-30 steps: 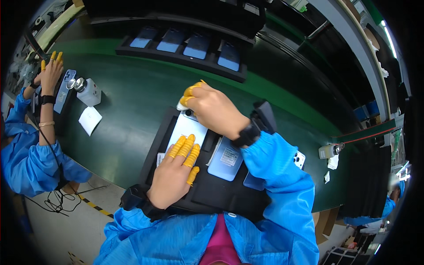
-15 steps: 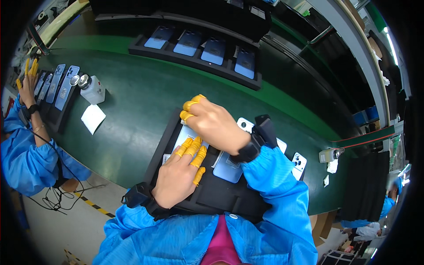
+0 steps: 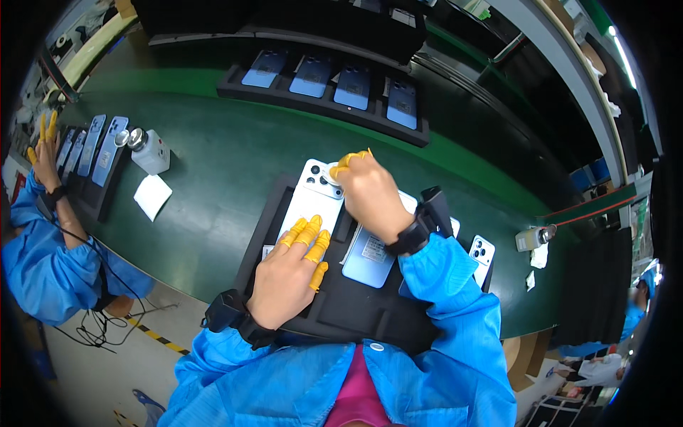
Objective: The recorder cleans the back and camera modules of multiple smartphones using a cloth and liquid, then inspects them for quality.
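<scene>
A white smartphone [image 3: 309,201] lies back up at the left of a black foam tray [image 3: 348,313], its camera block toward the far side. My left hand [image 3: 281,288], with yellow finger cots, rests on the phone's lower half with fingers stretched out. At the camera block my right hand [image 3: 366,192] is closed, with yellow cots on its fingers. It pinches a small white wipe [image 3: 331,172], mostly hidden by the fingers. To the right in the tray lies a blue smartphone [image 3: 366,265] with a label; another white phone [image 3: 482,256] sits at the tray's right end.
A tray of blue phones [image 3: 324,103] stands at the back. On the left are a pump bottle [image 3: 151,153], a white cloth [image 3: 153,196], and a co-worker's hand [image 3: 46,160] by another phone tray [image 3: 103,203]. A second bottle [image 3: 530,240] stands at the right.
My right hand has moved right across the phone's top, uncovering most of its back and camera block. My left hand has stayed on the phone. The view has shifted slightly.
</scene>
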A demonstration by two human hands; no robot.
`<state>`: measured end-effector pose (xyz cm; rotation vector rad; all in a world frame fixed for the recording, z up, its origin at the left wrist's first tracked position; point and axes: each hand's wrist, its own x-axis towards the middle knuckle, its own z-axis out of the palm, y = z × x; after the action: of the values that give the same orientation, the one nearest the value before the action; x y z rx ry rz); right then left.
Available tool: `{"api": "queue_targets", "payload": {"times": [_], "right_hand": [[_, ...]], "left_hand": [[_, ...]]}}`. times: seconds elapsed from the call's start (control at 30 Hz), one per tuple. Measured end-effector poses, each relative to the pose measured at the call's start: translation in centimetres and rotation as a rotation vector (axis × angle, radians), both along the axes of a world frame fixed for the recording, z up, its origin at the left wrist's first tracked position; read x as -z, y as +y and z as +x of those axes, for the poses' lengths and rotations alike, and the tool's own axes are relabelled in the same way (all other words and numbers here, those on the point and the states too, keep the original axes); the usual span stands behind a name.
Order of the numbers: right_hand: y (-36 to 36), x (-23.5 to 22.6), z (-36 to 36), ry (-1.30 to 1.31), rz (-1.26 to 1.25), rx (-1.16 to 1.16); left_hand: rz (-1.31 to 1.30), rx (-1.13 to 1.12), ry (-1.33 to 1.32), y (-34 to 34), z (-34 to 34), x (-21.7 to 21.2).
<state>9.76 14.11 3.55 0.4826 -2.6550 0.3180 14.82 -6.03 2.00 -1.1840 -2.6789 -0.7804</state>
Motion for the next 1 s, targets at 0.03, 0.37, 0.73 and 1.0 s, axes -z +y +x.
{"api": "queue_targets", "payload": {"times": [0.03, 0.37, 0.73, 1.0], "right_hand": [[-0.4, 0.3, 0.8, 0.052, 0.104, -0.015], [10.5, -6.6, 16.8, 0.113, 0.064, 0.481], [17.7, -9.2, 29.3, -0.182, -0.045, 1.0], [24.2, -21.4, 17.7, 0.558, -0.077, 0.61]], "left_hand": [[0.007, -0.004, -0.006, 0.0, -0.2, 0.1], [-0.028, -0.015, 0.042, 0.4, 0.6, 0.7], [-0.135, -0.048, 0.073, 0.8, 1.0, 0.6], [-0.142, -0.107, 0.073, 0.2, 1.1, 0.8]]}}
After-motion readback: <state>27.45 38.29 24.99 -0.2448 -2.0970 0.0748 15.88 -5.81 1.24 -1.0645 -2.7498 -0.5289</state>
